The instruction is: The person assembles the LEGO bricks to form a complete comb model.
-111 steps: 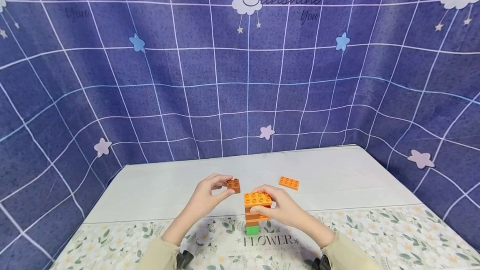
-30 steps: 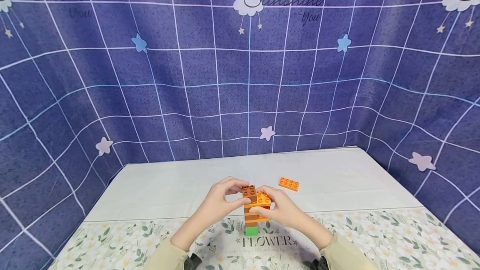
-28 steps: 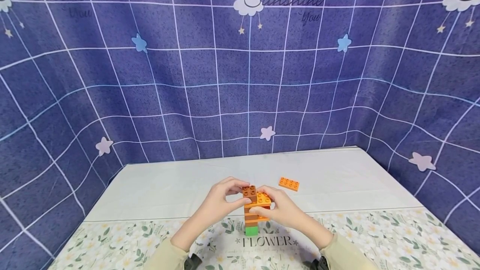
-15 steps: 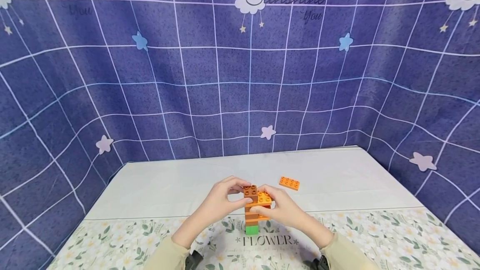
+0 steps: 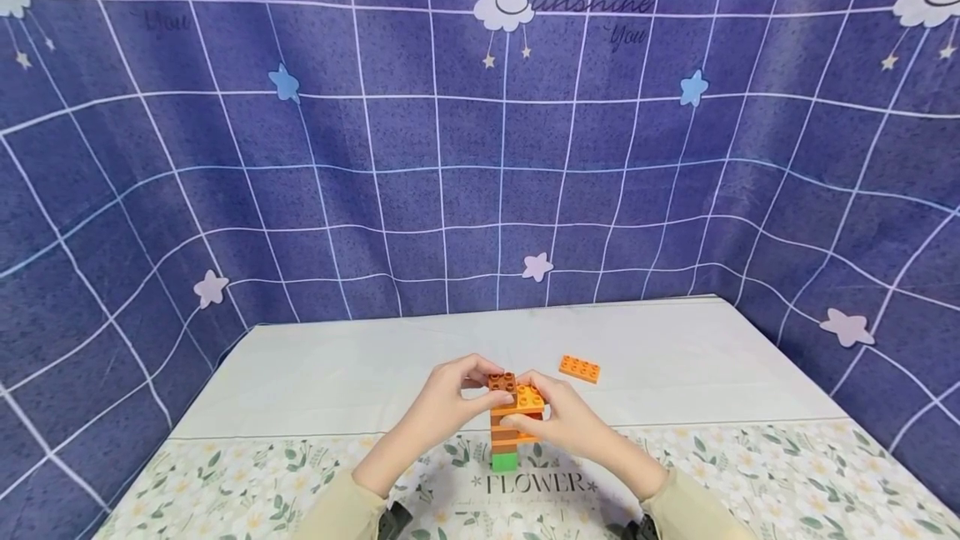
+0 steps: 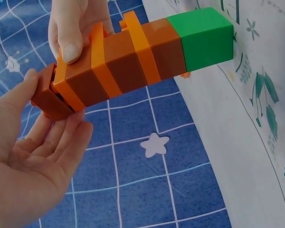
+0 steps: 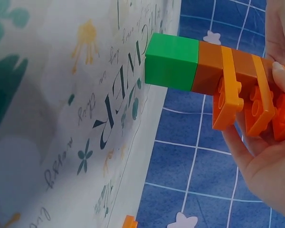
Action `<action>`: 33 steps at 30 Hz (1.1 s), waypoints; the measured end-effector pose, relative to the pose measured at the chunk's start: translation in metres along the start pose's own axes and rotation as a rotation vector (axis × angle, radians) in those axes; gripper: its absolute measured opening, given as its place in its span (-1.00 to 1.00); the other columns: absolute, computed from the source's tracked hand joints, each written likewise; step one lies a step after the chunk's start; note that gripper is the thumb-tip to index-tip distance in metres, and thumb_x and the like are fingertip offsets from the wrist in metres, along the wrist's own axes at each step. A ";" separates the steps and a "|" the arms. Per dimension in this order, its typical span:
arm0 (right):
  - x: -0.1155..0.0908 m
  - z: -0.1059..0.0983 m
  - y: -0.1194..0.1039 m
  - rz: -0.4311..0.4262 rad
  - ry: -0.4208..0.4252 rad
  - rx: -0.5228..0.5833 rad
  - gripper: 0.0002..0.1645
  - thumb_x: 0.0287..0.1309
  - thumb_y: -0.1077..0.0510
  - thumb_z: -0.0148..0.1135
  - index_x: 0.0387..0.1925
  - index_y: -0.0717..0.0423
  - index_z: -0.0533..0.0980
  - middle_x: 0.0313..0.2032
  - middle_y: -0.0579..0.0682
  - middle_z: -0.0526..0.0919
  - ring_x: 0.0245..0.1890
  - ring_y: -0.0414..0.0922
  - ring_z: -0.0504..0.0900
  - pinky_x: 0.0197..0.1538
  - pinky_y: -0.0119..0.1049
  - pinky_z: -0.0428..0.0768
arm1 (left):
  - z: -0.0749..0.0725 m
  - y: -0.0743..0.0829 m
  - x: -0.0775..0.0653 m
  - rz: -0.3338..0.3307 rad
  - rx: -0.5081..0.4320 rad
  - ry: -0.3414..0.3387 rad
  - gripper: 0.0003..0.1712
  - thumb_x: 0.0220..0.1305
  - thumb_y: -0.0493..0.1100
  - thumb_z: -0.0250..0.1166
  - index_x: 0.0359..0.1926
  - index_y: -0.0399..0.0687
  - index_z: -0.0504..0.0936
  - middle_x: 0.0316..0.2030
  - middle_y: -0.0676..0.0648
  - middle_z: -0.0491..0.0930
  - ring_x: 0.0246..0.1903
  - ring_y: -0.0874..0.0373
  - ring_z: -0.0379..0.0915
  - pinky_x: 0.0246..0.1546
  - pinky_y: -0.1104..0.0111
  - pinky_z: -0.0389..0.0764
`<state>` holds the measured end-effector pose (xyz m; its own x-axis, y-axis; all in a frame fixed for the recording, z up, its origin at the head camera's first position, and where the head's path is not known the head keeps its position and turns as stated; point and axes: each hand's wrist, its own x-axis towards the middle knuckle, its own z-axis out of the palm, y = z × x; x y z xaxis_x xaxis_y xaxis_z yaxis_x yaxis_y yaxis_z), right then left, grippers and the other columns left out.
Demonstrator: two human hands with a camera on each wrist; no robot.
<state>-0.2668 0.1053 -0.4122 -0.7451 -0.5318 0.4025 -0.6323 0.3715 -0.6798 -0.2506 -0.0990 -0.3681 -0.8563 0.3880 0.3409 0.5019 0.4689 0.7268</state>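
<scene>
My left hand [image 5: 448, 400] pinches a brown building brick [image 5: 501, 386] between thumb and fingers at the top left of a stack. In the left wrist view this brick [image 6: 57, 102] sits slightly tilted, and a thin dark gap shows between it and the top orange plate [image 6: 71, 92]. The upright stack has a green brick [image 7: 173, 61] at its base, then brown bricks alternating with orange plates that jut out to the right. My right hand [image 5: 573, 419] grips the upper stack from the right, its thumb across the front. Parts of the upper layers are hidden behind my fingers.
A loose orange plate [image 5: 580, 369] with studs lies behind the stack, to the right. The white table [image 5: 315, 373] has a floral cloth [image 5: 247, 482] along its front. A blue gridded curtain [image 5: 480, 190] stands behind and at both sides.
My left hand has carried the brown brick rightward from beside the stack onto its top orange plate. In the last second it shifted only slightly. My right hand has kept its grip on the stack.
</scene>
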 end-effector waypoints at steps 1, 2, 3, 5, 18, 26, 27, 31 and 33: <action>0.000 0.000 0.000 -0.001 -0.001 0.001 -0.60 0.14 -0.07 0.26 -0.03 -0.03 0.46 -0.06 -0.12 0.62 -0.02 -0.16 0.54 0.04 -0.25 0.56 | 0.000 0.000 0.000 -0.001 -0.006 -0.001 -0.61 0.10 0.07 0.36 -0.13 -0.03 0.60 -0.18 0.00 0.66 -0.18 0.13 0.61 -0.04 0.30 0.62; 0.000 0.000 0.000 -0.001 -0.001 0.002 -0.60 0.14 -0.08 0.26 -0.04 -0.02 0.46 -0.06 -0.12 0.62 -0.02 -0.16 0.54 0.03 -0.25 0.56 | 0.000 0.000 0.000 0.001 -0.011 0.000 -0.61 0.09 0.07 0.36 -0.13 -0.05 0.60 -0.18 -0.01 0.66 -0.19 0.12 0.60 -0.04 0.30 0.62; 0.000 0.000 0.000 -0.004 -0.002 0.004 -0.60 0.14 -0.07 0.27 -0.04 -0.02 0.46 -0.07 -0.11 0.62 -0.03 -0.17 0.54 0.02 -0.26 0.56 | 0.000 0.001 0.000 0.003 -0.017 0.000 -0.61 0.09 0.06 0.36 -0.13 -0.06 0.60 -0.17 -0.02 0.66 -0.19 0.12 0.60 -0.04 0.31 0.62; 0.001 0.000 0.000 -0.009 -0.001 0.005 -0.61 0.14 -0.07 0.27 -0.04 -0.01 0.46 -0.09 -0.12 0.63 -0.06 -0.19 0.55 -0.01 -0.28 0.57 | 0.001 0.000 0.000 0.010 -0.020 -0.002 -0.60 0.10 0.05 0.36 -0.13 -0.10 0.59 -0.17 -0.04 0.65 -0.20 0.12 0.59 -0.04 0.32 0.62; 0.000 -0.003 -0.019 -0.032 0.006 0.043 -0.67 0.10 0.17 0.32 -0.09 0.13 0.46 -0.27 -0.05 0.64 -0.32 -0.34 0.48 -0.22 -0.41 0.55 | 0.000 0.002 0.001 0.021 -0.036 -0.026 -0.61 0.12 0.00 0.36 -0.08 -0.10 0.62 -0.17 -0.02 0.63 -0.20 0.14 0.56 -0.04 0.28 0.62; -0.001 -0.010 -0.038 -0.035 -0.002 0.055 -0.68 0.09 0.23 0.31 -0.11 0.19 0.47 -0.26 0.00 0.65 -0.34 -0.34 0.48 -0.24 -0.42 0.55 | 0.001 0.002 0.001 0.039 -0.020 -0.012 -0.62 0.11 -0.01 0.37 -0.11 -0.14 0.62 -0.18 -0.06 0.63 -0.22 0.10 0.55 -0.05 0.28 0.63; -0.001 -0.010 -0.037 -0.037 -0.004 0.059 -0.69 0.09 0.23 0.31 -0.11 0.19 0.47 -0.27 0.01 0.65 -0.35 -0.34 0.48 -0.25 -0.42 0.55 | 0.001 0.002 0.001 0.042 -0.019 -0.011 -0.62 0.11 -0.01 0.37 -0.12 -0.14 0.62 -0.18 -0.06 0.63 -0.22 0.10 0.55 -0.06 0.28 0.63; -0.001 -0.009 -0.036 -0.050 -0.012 0.067 -0.70 0.10 0.24 0.31 -0.12 0.20 0.47 -0.28 0.03 0.65 -0.36 -0.35 0.50 -0.26 -0.42 0.57 | 0.002 0.000 0.001 0.046 -0.028 -0.008 -0.63 0.09 -0.03 0.38 -0.12 -0.14 0.62 -0.18 -0.07 0.62 -0.24 0.10 0.55 -0.09 0.30 0.64; -0.001 -0.009 -0.035 -0.053 -0.019 0.074 -0.70 0.10 0.23 0.30 -0.12 0.20 0.46 -0.28 0.04 0.66 -0.36 -0.36 0.51 -0.26 -0.39 0.59 | 0.003 -0.001 0.001 0.047 -0.039 -0.006 -0.63 0.09 -0.04 0.38 -0.13 -0.15 0.62 -0.19 -0.08 0.62 -0.25 0.10 0.55 -0.11 0.30 0.65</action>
<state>-0.2458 0.1002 -0.3835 -0.7064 -0.5635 0.4283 -0.6529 0.2852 -0.7017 -0.2514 -0.0970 -0.3701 -0.8309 0.4139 0.3718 0.5364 0.4188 0.7327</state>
